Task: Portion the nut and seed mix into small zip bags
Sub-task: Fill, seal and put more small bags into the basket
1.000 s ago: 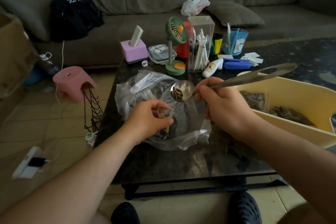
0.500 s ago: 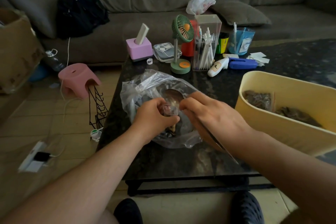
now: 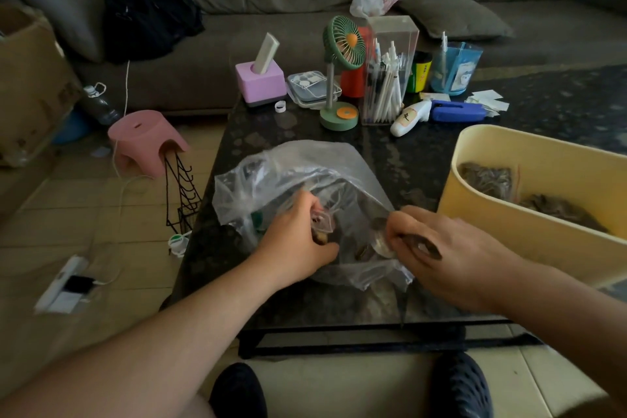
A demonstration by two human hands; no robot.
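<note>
Two hands busy near the dark table's front edge: left hand (image 3: 294, 241) pinches the small clear zip bag (image 3: 323, 226) open, right hand (image 3: 444, 248) grips the metal spoon (image 3: 382, 241) inside the big crinkly clear plastic bag (image 3: 305, 173), so I'd scoop shallow and tip slowly.

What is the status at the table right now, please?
Left hand pinches small zip bag over big clear bag. Right hand grips spoon, bowl down in the mix. Nothing in the way.

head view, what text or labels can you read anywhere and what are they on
"dar" then a blurred word: white print on the black bag on the sofa.
One brush-style character on the white bottle: not legible.
Red print on the yellow can: too small.
Picture label on the blue cup: no readable words.
</note>
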